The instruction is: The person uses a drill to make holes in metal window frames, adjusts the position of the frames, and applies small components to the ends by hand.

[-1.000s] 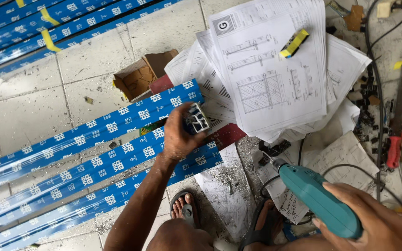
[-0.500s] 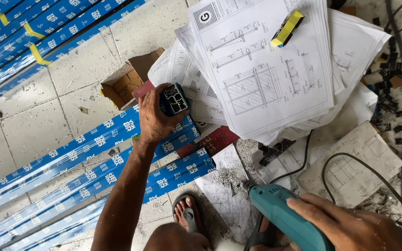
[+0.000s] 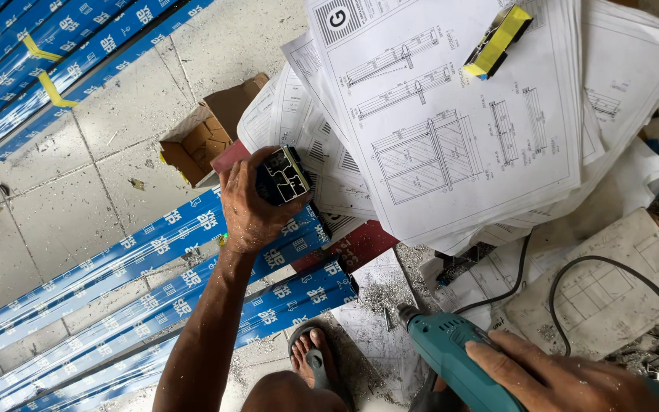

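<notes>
My left hand (image 3: pixel 249 204) grips the cut end of a long aluminium profile (image 3: pixel 284 174) wrapped in blue printed film, lifting that end above the others. The dark hollow cross-section faces up at me. My right hand (image 3: pixel 566 375) holds a teal corded power drill (image 3: pixel 459 358) at the lower right, its bit pointing up-left over metal shavings. More blue-wrapped profiles (image 3: pixel 116 282) lie side by side on the tiled floor beneath my left arm. My sandalled foot (image 3: pixel 316 365) shows at the bottom.
A stack of large technical drawings (image 3: pixel 451 114) covers the upper right, weighted by a yellow and black block (image 3: pixel 499 40). An open cardboard box (image 3: pixel 204 137) sits by the papers. More blue profiles (image 3: pixel 55 53) lie top left. A black cord (image 3: pixel 573 267) loops at right.
The view has shifted so everything sits lower and further left. My left hand keeps its grip on the profile end. The drill in my right hand has moved left, nearer the profiles.
</notes>
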